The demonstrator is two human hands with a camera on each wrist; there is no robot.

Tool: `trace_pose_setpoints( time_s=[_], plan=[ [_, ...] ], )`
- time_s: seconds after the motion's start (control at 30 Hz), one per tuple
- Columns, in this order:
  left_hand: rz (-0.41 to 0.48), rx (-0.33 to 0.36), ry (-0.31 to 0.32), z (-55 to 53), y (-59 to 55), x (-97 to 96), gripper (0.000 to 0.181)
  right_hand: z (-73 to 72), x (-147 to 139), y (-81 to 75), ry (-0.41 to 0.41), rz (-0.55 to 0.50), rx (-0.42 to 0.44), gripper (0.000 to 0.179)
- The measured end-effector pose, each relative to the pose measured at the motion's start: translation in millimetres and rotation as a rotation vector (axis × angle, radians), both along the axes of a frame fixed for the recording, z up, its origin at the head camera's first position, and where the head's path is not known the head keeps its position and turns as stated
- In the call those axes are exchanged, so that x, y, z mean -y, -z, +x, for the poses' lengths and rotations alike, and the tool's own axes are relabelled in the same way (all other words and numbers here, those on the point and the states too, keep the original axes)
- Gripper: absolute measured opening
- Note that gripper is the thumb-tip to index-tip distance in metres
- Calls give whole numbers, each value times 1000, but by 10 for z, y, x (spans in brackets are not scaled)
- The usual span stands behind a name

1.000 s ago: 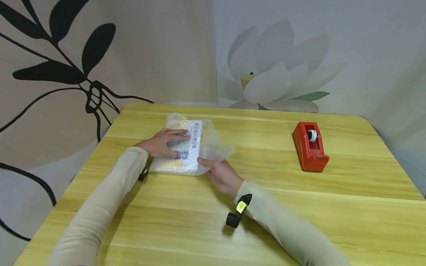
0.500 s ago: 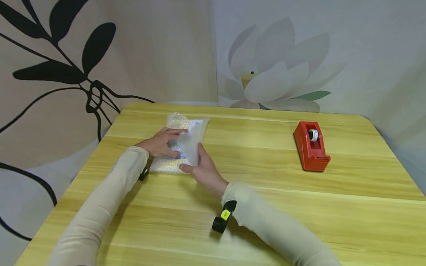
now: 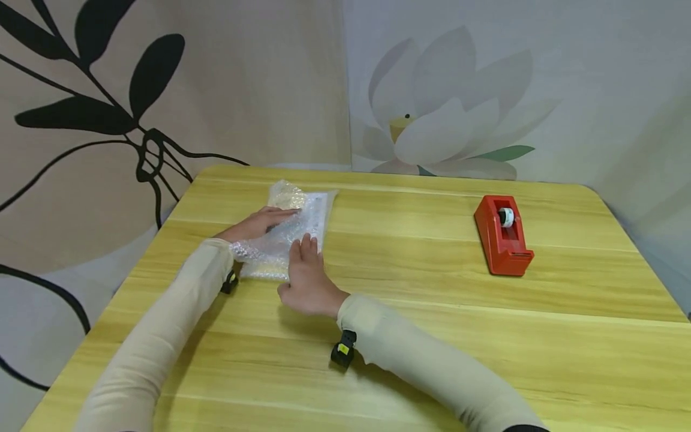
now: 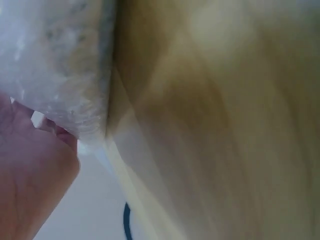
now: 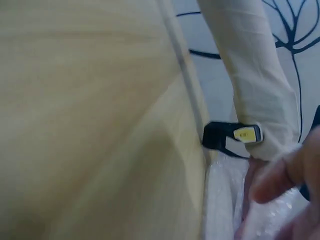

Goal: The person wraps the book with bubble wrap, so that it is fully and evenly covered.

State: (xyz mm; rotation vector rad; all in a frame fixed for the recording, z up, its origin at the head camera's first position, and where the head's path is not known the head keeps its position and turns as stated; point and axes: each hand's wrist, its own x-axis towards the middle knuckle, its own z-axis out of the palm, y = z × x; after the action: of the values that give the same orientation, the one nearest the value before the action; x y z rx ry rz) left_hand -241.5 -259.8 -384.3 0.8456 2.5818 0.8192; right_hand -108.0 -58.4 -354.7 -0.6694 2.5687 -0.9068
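A flat book point(image 3: 321, 207) with printed lettering lies wrapped in clear bubble wrap point(image 3: 266, 247) at the table's left. My left hand point(image 3: 252, 227) rests on it from the left, fingers straight and pointing right, with a loose flap of wrap lying over part of the hand. From the near right side, my right hand point(image 3: 310, 282) presses straight fingers on the folded flap. Close up in the left wrist view, the bubbled wrap point(image 4: 55, 65) overlaps the left hand's fingers. In the right wrist view the right thumb point(image 5: 277, 177) stands over the crinkled wrap.
A red tape dispenser point(image 3: 504, 240) with a small roll stands on the right part of the wooden table point(image 3: 421, 252). Behind the table is a wall printed with leaves and a pale flower point(image 3: 459, 120).
My right hand has carried the wrap's right side leftward across the book, let it go, and now lies flat on it. The left hand has stayed in place as the flap came over it.
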Motion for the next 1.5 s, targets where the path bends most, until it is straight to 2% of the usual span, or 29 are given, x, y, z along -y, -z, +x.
trace_pose_setpoints(
  time_s=[0.13,0.2,0.23,0.33,0.4,0.47,0.5,0.6,0.7,0.83,0.93,1.03,1.17,1.3,1.5],
  plan=[
    [-23,-129,94,146,-96,-25,67,-66,107,22,-31,154,-71,84],
    [-35,-106,103,165,-121,-17,68,-85,141,24,-44,221,-84,87],
    [-26,-59,100,174,-145,-6,68,-91,154,21,-50,258,-88,88],
    [26,164,78,188,-240,54,70,-100,175,-10,-70,359,-116,89],
    [58,281,69,209,-308,103,72,-114,190,-36,-79,419,-137,88],
    [76,349,57,237,-355,141,73,-132,206,-59,-83,461,-157,86],
    [72,353,51,253,-372,159,71,-140,213,-68,-85,474,-163,84],
    [31,300,7,321,-421,191,59,-159,225,-75,-99,514,-180,80],
    [-45,177,-43,428,-498,198,48,-171,233,-78,-116,560,-209,79],
    [-178,-33,-48,679,-641,78,40,-193,233,-97,-148,618,-244,80],
    [-251,-130,-14,904,-709,-80,42,-223,213,-122,-170,648,-264,80],
    [-313,-151,4,1078,-690,-198,45,-261,171,-145,-185,653,-280,81],
    [-378,-121,-30,1219,-570,-211,50,-303,93,-155,-214,629,-275,84],
    [-370,-100,-67,1279,-457,-160,51,-332,29,-164,-252,587,-262,86],
    [-340,-138,-101,1314,-372,-100,51,-393,-32,-190,-293,487,-212,84]
  ],
)
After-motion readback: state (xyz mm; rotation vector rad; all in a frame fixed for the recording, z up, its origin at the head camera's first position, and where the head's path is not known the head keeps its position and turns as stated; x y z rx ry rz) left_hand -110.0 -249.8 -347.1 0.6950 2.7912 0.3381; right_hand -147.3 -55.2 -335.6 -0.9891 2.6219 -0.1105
